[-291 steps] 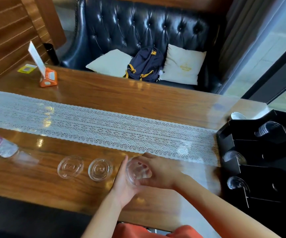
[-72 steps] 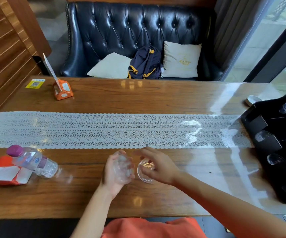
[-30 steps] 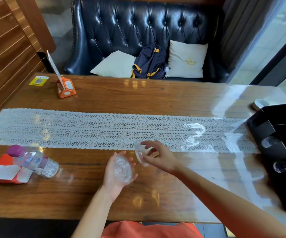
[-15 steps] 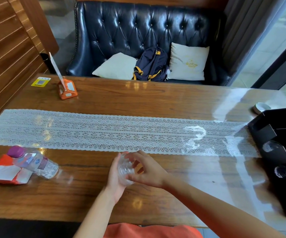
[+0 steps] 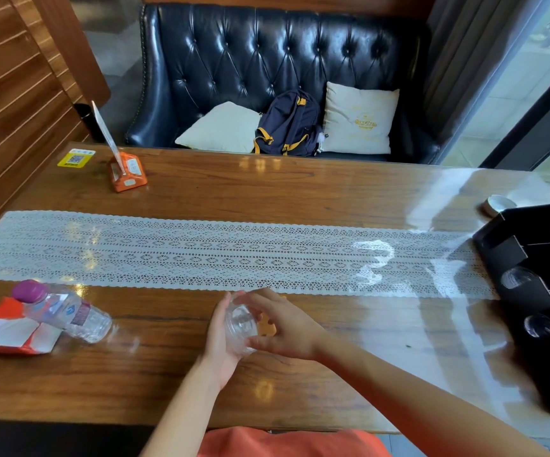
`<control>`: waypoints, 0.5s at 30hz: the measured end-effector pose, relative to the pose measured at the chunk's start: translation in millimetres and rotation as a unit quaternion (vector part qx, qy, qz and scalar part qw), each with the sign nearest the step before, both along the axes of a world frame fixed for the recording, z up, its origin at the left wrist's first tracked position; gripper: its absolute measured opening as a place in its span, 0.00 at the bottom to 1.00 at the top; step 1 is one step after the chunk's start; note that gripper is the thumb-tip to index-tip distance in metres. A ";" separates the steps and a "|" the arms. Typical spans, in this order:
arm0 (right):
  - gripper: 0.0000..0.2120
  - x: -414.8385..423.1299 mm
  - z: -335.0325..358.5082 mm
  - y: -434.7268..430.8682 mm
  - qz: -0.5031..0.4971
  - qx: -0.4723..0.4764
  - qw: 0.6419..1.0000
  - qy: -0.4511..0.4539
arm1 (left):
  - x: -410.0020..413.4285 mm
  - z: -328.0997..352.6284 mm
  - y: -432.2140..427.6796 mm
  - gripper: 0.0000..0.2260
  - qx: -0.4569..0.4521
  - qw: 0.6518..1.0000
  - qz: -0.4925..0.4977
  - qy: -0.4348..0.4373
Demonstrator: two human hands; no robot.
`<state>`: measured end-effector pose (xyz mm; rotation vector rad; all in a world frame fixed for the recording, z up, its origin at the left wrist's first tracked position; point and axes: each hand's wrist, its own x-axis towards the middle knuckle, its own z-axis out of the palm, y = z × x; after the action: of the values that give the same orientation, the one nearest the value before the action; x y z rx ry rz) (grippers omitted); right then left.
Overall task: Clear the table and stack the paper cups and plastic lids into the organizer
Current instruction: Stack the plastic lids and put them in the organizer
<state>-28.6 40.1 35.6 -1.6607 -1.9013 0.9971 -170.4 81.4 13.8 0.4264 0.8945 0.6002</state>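
Clear lids (image 5: 241, 328) pinched between left hand (image 5: 222, 341) (palm up) and right hand (image 5: 288, 328).

**A:** Where does everything sit?

**B:** I see a table (image 5: 267, 199) running left to right, with a lace runner (image 5: 201, 255) along its middle. Near me, in front of the runner, my left hand (image 5: 222, 341) and right hand (image 5: 287, 328) meet around a stack of plastic lids (image 5: 239, 326).

**A:** And to the sides?

**B:** Far left, a water bottle (image 5: 64, 311) lies on its side, resting on a folded paper carton (image 5: 9, 334). Behind the runner at the left stands a card holder (image 5: 127, 173), a QR sticker (image 5: 75, 158) beside it. The organizer (image 5: 531, 258) sits at the right edge, lids in its compartments. Behind the table, a sofa (image 5: 267, 61) holds a backpack (image 5: 291, 123) between two cushions.
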 end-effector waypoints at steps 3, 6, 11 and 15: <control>0.32 -1.3 -2.8 -1.7 -0.009 -0.003 1.000 -0.008 | 0.5 1.9 -2.2 0.16 0.015 1.000 -0.002 -0.006; 0.31 -3.8 -4.1 -4.4 -0.017 -0.010 0.999 -0.026 | -0.8 2.7 -4.0 0.14 0.027 1.000 -0.010 -0.011; 0.30 -4.0 -1.9 -6.0 -0.030 -0.016 0.999 -0.023 | -2.0 3.1 -5.1 0.15 0.031 0.999 -0.008 -0.002; 0.32 -4.0 -0.5 -7.1 -0.025 -0.011 0.999 -0.019 | -1.9 4.8 -5.4 0.17 0.036 0.999 -0.018 0.003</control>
<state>-32.6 33.0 35.1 -1.7430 -1.8698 0.9768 -172.3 76.0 18.7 0.5083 0.8706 0.5990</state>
